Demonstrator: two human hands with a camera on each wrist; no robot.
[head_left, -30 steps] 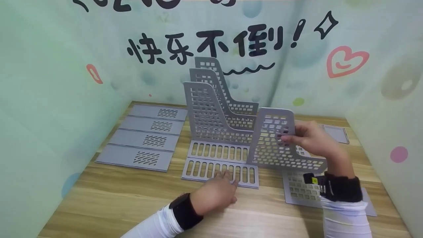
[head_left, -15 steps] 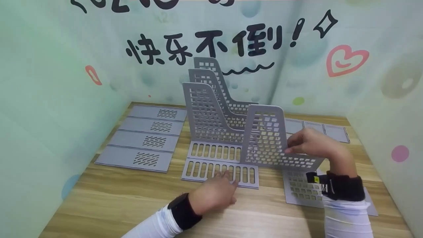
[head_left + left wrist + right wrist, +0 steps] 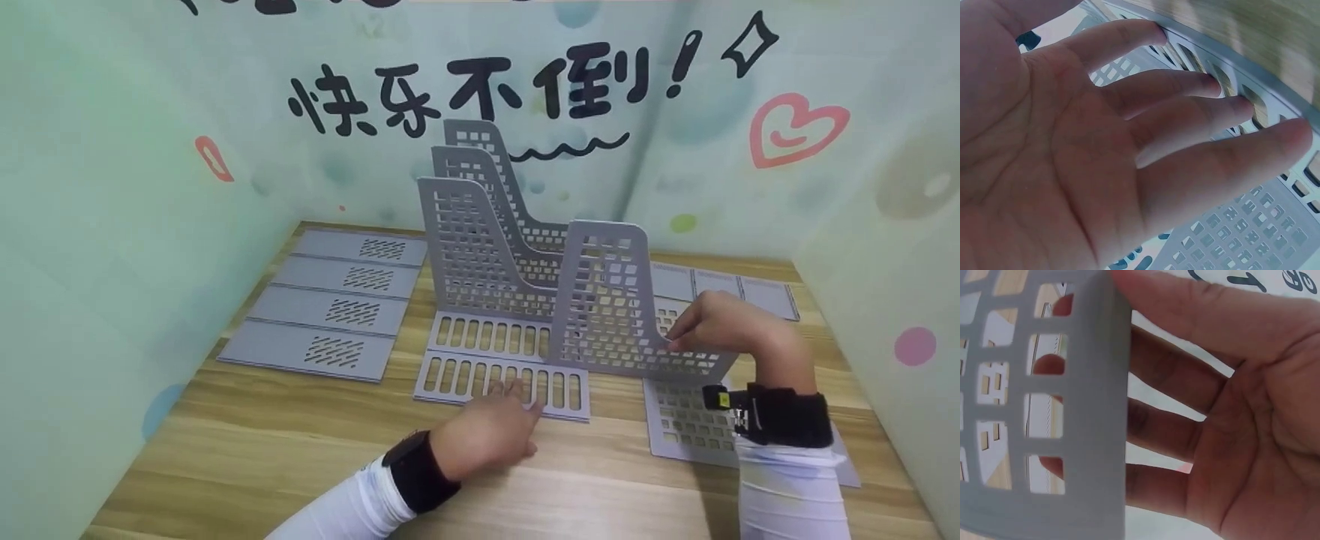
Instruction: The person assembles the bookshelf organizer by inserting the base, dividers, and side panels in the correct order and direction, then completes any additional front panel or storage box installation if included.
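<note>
My right hand pinches a grey perforated side panel at the low part of its curved edge. In the right wrist view the thumb is on the near face and fingertips show through the holes behind. The panel stands upright, its lower left corner over the slotted grey base. My left hand rests with extended fingers on the base's front edge; in the left wrist view the fingertips lie along the slotted strip. Behind, similar upright panels stand in a row on the base.
Several grey flat panels with slanted slits lie side by side at left on the wooden table. Another perforated panel lies flat under the right forearm. Small grey panels lie at back right. A printed cloth backdrop encloses the table.
The held panel has moved left over the base and stands more upright. My right hand has slid down from its tall part to the curve. The left hand has stayed in place.
</note>
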